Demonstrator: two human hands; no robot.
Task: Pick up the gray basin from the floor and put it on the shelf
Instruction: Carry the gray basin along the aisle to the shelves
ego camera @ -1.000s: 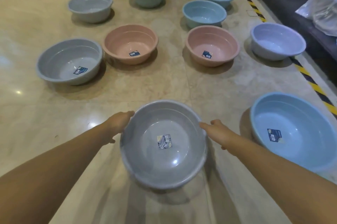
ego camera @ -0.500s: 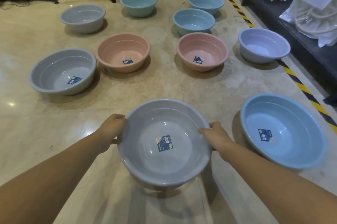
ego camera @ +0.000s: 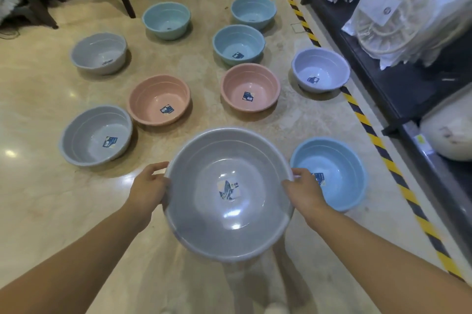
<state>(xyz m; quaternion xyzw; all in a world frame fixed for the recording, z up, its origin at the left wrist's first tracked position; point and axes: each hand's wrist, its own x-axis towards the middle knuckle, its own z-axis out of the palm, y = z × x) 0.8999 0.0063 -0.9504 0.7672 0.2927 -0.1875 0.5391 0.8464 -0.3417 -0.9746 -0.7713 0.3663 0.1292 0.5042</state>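
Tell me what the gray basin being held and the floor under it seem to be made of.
The gray basin, held at its rim by the left hand and right hand, looks like molded plastic with a smooth, slightly glossy finish: thin rolled rim, even color, soft light spots inside. The floor looks like polished stone or marble-look tile: beige veining, mirror-like glare, a faint seam.
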